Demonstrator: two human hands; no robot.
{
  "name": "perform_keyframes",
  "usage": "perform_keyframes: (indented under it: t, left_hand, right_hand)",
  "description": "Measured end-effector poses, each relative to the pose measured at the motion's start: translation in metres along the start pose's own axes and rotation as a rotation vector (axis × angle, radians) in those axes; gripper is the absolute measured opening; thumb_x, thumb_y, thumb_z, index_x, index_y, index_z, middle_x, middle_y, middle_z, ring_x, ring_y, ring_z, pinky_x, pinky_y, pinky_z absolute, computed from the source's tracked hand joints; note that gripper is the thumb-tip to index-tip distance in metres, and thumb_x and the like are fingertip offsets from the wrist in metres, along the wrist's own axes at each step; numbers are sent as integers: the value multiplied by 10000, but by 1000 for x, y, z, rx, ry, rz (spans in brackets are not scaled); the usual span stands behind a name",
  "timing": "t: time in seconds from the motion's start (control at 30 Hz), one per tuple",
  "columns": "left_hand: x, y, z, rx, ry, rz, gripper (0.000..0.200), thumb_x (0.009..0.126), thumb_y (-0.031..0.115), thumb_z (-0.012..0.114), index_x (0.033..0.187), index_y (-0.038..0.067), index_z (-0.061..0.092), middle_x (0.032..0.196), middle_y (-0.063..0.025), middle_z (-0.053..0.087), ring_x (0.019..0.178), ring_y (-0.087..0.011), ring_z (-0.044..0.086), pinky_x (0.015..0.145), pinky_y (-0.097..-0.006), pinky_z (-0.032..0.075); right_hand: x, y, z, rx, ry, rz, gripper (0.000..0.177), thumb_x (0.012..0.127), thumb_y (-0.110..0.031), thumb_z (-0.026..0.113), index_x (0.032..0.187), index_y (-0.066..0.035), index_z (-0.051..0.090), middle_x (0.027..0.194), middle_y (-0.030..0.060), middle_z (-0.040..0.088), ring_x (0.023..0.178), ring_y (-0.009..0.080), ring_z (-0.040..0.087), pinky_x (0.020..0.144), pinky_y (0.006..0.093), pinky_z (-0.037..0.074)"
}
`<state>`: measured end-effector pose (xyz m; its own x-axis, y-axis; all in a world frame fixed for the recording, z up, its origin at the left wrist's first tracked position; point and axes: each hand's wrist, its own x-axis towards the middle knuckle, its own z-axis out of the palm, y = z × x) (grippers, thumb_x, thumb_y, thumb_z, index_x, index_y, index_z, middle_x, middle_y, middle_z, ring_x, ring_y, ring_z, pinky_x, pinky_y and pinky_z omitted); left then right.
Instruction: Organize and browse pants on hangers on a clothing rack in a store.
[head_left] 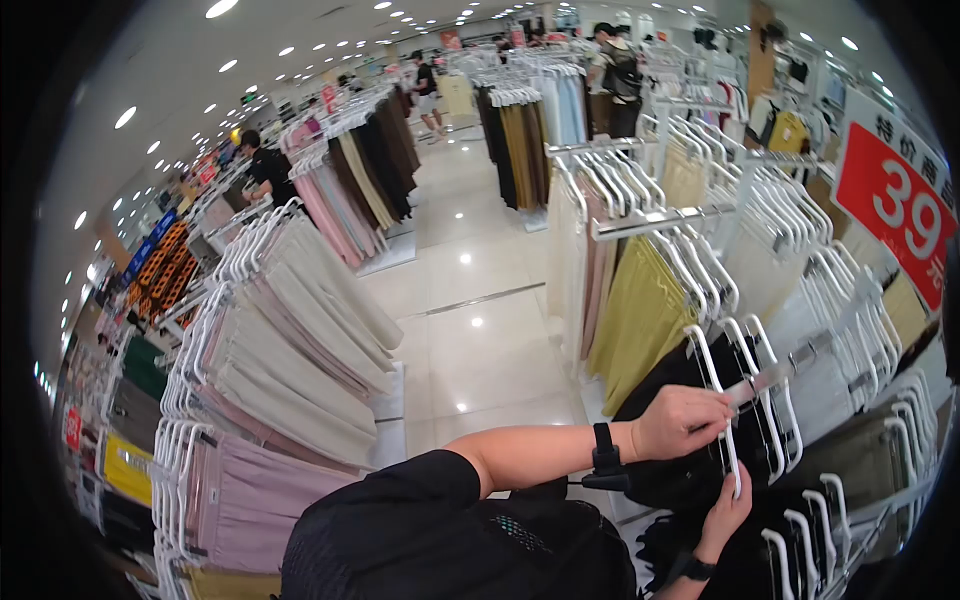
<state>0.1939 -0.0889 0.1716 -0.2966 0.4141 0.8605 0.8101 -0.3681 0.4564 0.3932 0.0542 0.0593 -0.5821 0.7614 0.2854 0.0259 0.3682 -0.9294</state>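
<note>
The left hand (680,422) closes at the middle of 1 white clothes hanger (712,366), the right hand (726,518) gripping its lower end (shifting it calls for clearance beside the metal rail (766,381)).

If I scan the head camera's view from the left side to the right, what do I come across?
A yellow garment → front lilac trousers → a distant person in a black top → a dark backpack → the right hand → a red "39" sign.

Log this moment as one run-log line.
left hand: curled at white hanger | right hand: at its lower end | metal rail: alongside | black garments: hanging
</note>
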Motion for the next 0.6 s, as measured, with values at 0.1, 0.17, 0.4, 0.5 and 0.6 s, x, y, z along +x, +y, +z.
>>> perform_keyframes:
  t: [0.1,0.17,0.4,0.5,0.6]
  left_hand:
    - [-1,0,3,-37,-5,-31,45,851,23,758,874,34,721,967,-131,774,1007,-331,766,887,-411,627]
    - [-8,-11,8,-39,-23,-27,48,838,10,752,874,30,726,983,-129,781,1025,-336,768,919,-408,624]
    - [1,1,9,65,-28,-67,46,862,-15,742,899,1,765,957,-113,801,1012,-308,785,874,-379,629]
    - [1,0,9,63,-43,-61,49,874,-28,727,898,-9,765,959,-114,804,1012,-315,786,874,-376,629]
    - [0,1,10,58,-32,-50,42,875,-29,726,891,-12,761,958,-117,804,1009,-320,786,872,-376,629]
  right_hand:
    - [0,0,-3,-25,-7,32,311,1076,-122,589,1306,72,664,1199,130,724,1079,195,664,975,330,518]
    - [-2,5,-4,-29,12,90,294,1050,-117,637,1291,43,688,1139,93,744,1039,146,665,939,299,523]
    - [-10,-6,0,78,-4,49,299,1045,-177,685,1275,13,697,1051,50,722,946,104,625,866,262,503]
    - [-13,-3,-3,86,-1,48,314,1053,-198,676,1285,13,692,1038,54,724,928,106,623,855,263,502]
    - [-11,-6,-6,65,24,28,317,1059,-208,669,1288,10,688,1023,54,724,911,106,620,840,262,498]
